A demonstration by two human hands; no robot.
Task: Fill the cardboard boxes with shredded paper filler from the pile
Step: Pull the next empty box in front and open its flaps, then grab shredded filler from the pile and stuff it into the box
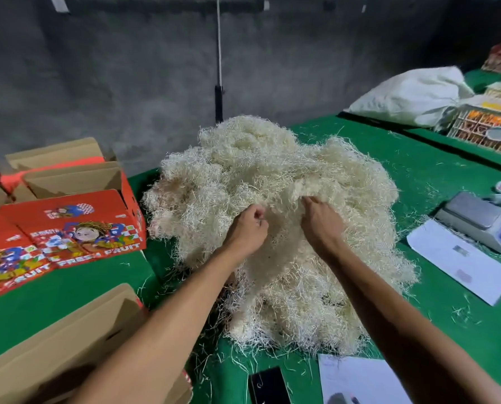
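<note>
Head view: both grips, left hand (247, 225) and right hand (320, 220), clutch strands atop shapeless shredded paper pile (275, 228).

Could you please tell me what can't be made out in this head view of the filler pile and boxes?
- Right hand fingertips: buried in the shredded paper pile.
- Near cardboard box inside: hidden by its flaps and the left forearm.
- Scale display: too small.
- Phone: cut off by the bottom edge.

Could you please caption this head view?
Both hands, left hand and right hand, grip the pale shredded paper pile on green table.
</note>
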